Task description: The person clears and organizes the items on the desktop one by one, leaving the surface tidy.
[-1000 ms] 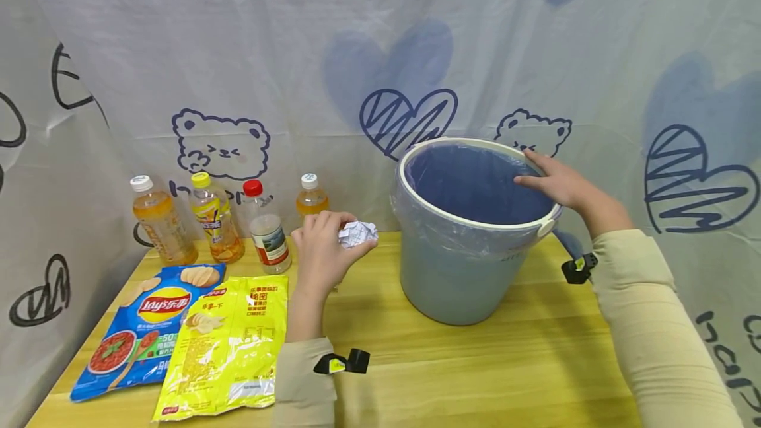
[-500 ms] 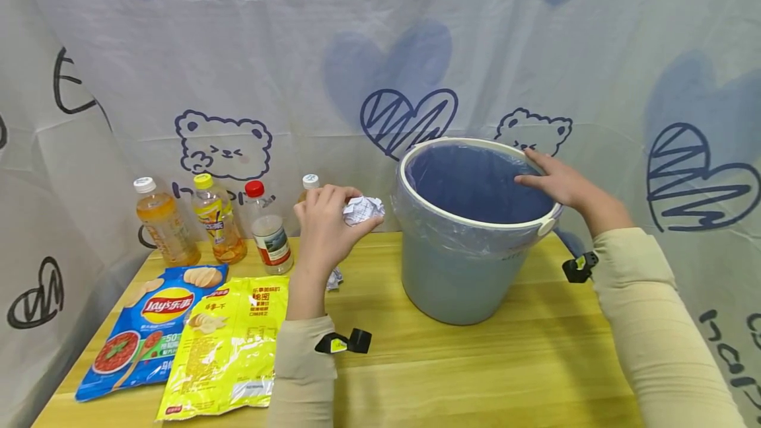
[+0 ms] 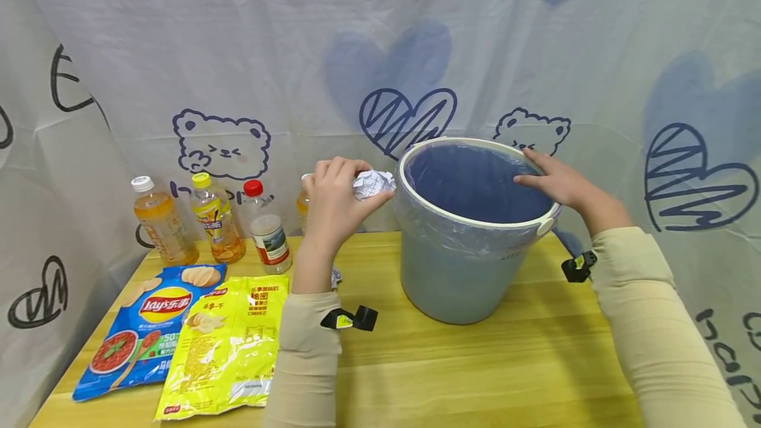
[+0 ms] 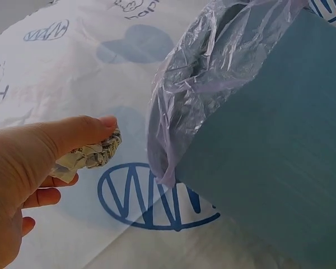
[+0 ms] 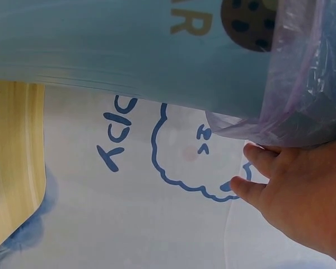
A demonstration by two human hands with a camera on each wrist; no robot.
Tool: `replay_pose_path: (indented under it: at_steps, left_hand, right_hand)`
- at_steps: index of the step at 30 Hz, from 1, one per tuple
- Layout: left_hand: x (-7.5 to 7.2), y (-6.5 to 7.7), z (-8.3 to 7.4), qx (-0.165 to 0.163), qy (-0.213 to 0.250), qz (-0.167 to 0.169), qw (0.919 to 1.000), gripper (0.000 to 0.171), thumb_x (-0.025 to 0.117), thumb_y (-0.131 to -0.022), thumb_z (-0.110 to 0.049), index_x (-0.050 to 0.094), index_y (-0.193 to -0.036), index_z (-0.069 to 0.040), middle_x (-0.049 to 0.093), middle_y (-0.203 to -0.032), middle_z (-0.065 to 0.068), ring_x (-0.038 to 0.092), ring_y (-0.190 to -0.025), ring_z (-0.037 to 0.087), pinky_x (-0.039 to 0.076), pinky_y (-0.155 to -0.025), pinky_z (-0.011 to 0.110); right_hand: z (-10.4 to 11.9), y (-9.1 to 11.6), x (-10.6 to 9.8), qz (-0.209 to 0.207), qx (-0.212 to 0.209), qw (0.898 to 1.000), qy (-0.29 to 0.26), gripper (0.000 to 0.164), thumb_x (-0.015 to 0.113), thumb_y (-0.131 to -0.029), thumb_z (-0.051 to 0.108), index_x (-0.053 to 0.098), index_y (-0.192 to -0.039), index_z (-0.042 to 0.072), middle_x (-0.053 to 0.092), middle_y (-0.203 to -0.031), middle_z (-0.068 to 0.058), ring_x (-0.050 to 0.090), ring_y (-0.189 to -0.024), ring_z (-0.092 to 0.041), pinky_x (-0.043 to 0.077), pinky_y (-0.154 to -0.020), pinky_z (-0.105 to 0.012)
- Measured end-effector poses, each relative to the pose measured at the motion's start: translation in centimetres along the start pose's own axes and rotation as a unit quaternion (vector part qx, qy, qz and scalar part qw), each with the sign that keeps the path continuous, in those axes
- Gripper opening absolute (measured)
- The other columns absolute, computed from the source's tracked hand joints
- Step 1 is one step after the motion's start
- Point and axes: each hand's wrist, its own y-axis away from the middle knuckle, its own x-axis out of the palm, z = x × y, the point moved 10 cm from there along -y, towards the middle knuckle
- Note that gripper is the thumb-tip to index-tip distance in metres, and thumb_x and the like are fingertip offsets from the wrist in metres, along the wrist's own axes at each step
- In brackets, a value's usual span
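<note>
We find the left hand (image 3: 335,200) pinching a crumpled paper ball (image 3: 374,185) between thumb and fingers, raised above the tabletop (image 3: 475,375), just left of the bin (image 3: 460,283) and outside it. The bin stands upright near the far right corner, a plastic liner (image 3: 458,241) folded over its rim. We note the right hand (image 3: 561,183) grasping that rim, thumb inside, fingers outside; firmness we cannot tell. Four bottles (image 3: 165,226) line the far edge; two chip bags (image 3: 222,349) lie overlapping toward the left edge.
</note>
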Motion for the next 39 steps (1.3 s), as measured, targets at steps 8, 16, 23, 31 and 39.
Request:
replay_pose_path:
  at_steps: [8,16,23,31,39]
  left_hand:
    - [0.9,-1.5,-1.2,0.017,-0.005,0.021,0.9996,0.055,0.077,-0.075,-0.055,0.065,-0.111,-0.015,0.062,-0.112,0.004,0.046,-0.108,0.026,0.03,-0.088,0.048]
    - [1.9,-2.8,-2.4,0.025,-0.026,0.037,0.9987,0.054,0.074,-0.077,-0.057,0.064,-0.112,-0.018,0.061,-0.115,0.003,0.046,-0.111,0.026,0.031,-0.09,0.048]
    - [3.1,-3.4,-3.4,0.038,-0.032,0.055,0.9972,0.054,0.073,-0.079,-0.057,0.064,-0.114,-0.018,0.061,-0.116,0.003,0.047,-0.11,0.026,0.032,-0.089,0.047]
    - [4.5,-4.0,-4.6,0.048,-0.039,0.07,0.9956,0.055,0.07,-0.08,-0.059,0.063,-0.117,-0.018,0.06,-0.118,0.002,0.046,-0.113,0.024,0.033,-0.091,0.046]
    - [6.0,-4.8,-5.8,0.056,-0.042,0.085,0.9939,0.058,0.067,-0.08,-0.063,0.063,-0.119,-0.019,0.061,-0.119,0.0,0.047,-0.112,0.023,0.034,-0.09,0.044]
  right_hand:
    - [0.0,0.0,-0.1,0.001,0.007,1.0,0.004,0.08,0.046,-0.099,0.042,0.004,-0.156,0.005,0.0,-0.159,-0.032,0.0,-0.146,-0.053,0.006,-0.114,-0.069]
    - [0.0,-0.2,-0.2,-0.001,0.006,1.0,0.007,0.08,0.047,-0.099,0.041,0.005,-0.156,0.005,0.002,-0.158,-0.033,0.0,-0.146,-0.053,0.007,-0.114,-0.069]
    - [0.0,-0.1,0.0,0.001,0.007,1.0,0.008,0.08,0.047,-0.099,0.042,0.006,-0.156,0.004,0.001,-0.158,-0.033,0.0,-0.145,-0.054,0.007,-0.113,-0.069]
    - [-0.2,-0.1,0.1,0.005,0.012,1.0,0.012,0.08,0.046,-0.099,0.042,0.003,-0.156,0.006,-0.001,-0.158,-0.033,0.0,-0.145,-0.054,0.007,-0.113,-0.069]
    - [-0.2,-0.2,-0.1,0.003,0.009,1.0,0.006,0.08,0.047,-0.099,0.041,0.004,-0.156,0.005,0.0,-0.158,-0.032,0.0,-0.145,-0.054,0.007,-0.114,-0.069]
